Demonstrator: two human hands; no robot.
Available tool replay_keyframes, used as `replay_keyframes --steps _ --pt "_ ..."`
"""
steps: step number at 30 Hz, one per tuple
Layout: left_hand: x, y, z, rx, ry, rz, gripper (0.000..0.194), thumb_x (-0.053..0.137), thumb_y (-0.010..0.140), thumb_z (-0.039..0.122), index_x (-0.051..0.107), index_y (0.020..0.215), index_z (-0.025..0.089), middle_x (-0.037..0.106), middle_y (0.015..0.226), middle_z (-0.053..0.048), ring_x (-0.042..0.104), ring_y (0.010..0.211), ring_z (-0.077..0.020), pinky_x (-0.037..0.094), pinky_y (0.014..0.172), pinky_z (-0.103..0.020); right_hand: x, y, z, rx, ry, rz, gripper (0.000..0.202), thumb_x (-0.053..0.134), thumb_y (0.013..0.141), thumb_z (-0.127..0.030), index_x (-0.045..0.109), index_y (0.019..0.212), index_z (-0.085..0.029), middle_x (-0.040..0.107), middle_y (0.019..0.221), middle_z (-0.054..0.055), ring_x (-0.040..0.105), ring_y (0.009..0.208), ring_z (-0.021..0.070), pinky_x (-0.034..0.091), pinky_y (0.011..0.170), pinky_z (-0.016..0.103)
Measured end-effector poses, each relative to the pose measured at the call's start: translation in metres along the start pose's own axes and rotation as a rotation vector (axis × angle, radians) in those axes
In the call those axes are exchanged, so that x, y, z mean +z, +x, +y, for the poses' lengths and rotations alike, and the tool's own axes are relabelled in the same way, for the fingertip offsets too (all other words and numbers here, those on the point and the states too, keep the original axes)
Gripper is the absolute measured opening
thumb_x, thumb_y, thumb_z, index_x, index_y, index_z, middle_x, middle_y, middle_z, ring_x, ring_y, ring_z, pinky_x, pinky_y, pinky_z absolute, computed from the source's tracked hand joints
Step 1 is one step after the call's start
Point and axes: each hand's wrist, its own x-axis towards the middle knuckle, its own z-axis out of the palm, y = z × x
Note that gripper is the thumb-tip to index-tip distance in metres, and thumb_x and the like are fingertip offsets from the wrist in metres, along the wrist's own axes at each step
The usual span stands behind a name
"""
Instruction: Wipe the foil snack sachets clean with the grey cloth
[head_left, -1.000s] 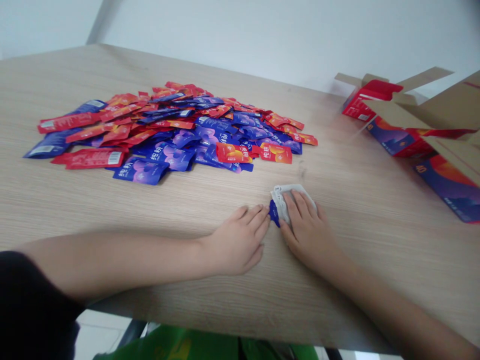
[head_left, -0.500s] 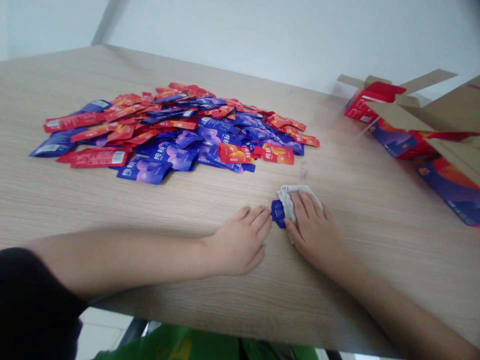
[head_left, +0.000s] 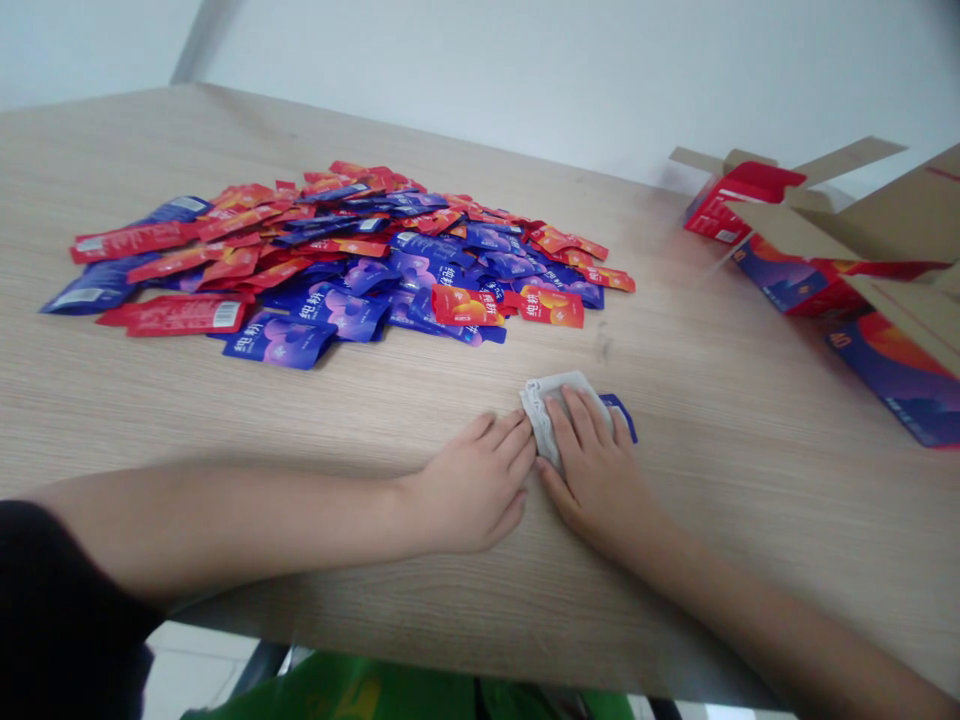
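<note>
A folded grey-white cloth [head_left: 559,385] lies on the table under my right hand [head_left: 600,470], whose fingers press it down with the thumb along its near edge. From beneath the cloth's right side peeks one end of a blue sachet [head_left: 622,418]; most of it is covered. My left hand [head_left: 480,485] rests flat with fingers extended, its fingertips meeting the cloth's left edge where the sachet's other end is hidden. Beyond both hands spreads a heap of blue sachets [head_left: 277,340] and red-orange sachets [head_left: 551,306].
To the right stand open cartons: a small red box [head_left: 739,195] at the back, a blue-and-orange box [head_left: 780,275], and a larger similar box [head_left: 892,375] nearer. A white wall [head_left: 525,80] borders the wooden table [head_left: 337,590] at the back.
My right hand has slid the cloth leftward along the blue sachet, covering its left end and exposing its right end. My left hand stays almost in place.
</note>
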Motion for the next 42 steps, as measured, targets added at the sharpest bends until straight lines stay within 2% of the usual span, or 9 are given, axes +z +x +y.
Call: replay_keyframes --steps 13,18,26,35,42 --pt "0.000 0.000 0.000 -0.007 -0.001 -0.012 0.052 0.043 0.093 0.034 0.049 0.134 0.002 0.044 0.147 -0.021 0.036 0.138 -0.0330 0.029 0.110 -0.047 -0.001 -0.002 0.005 -0.015 0.008 -0.005 0.060 0.034 0.097 -0.041 0.034 0.148 -0.008 0.034 0.154 0.018 0.028 0.142 0.0313 0.027 0.111 0.054" --pt "0.000 0.000 0.000 -0.017 -0.006 -0.028 0.057 0.042 0.093 0.034 0.043 0.140 0.001 0.039 0.150 -0.022 0.035 0.140 -0.0327 0.029 0.111 -0.047 0.003 -0.007 0.018 0.054 -0.050 -0.014 0.062 0.032 0.098 -0.043 0.035 0.147 -0.006 0.037 0.153 0.020 0.030 0.142 0.0330 0.026 0.112 0.057" --pt "-0.001 -0.001 0.000 -0.022 -0.013 -0.023 0.058 0.043 0.093 0.034 0.042 0.141 0.002 0.039 0.151 -0.021 0.036 0.139 -0.0322 0.028 0.111 -0.046 0.005 -0.010 0.036 0.127 -0.101 -0.048 0.063 0.026 0.099 -0.044 0.034 0.147 -0.004 0.036 0.153 0.020 0.030 0.142 0.0336 0.029 0.110 0.057" --pt "-0.001 0.000 0.000 -0.017 -0.014 -0.032 0.058 0.041 0.093 0.034 0.041 0.141 0.000 0.038 0.150 -0.022 0.035 0.139 -0.0330 0.028 0.111 -0.046 0.007 -0.006 0.030 0.143 -0.050 -0.026 0.066 0.026 0.098 -0.048 0.035 0.146 -0.003 0.035 0.152 0.023 0.028 0.142 0.0349 0.027 0.110 0.058" --pt "0.001 0.000 0.000 -0.014 0.005 0.000 0.052 0.042 0.093 0.034 0.049 0.134 0.003 0.045 0.146 -0.021 0.037 0.138 -0.0331 0.030 0.110 -0.047 0.001 -0.002 0.007 -0.029 0.031 -0.003 0.062 0.033 0.096 -0.043 0.035 0.147 -0.007 0.034 0.154 0.020 0.024 0.144 0.0321 0.023 0.113 0.057"
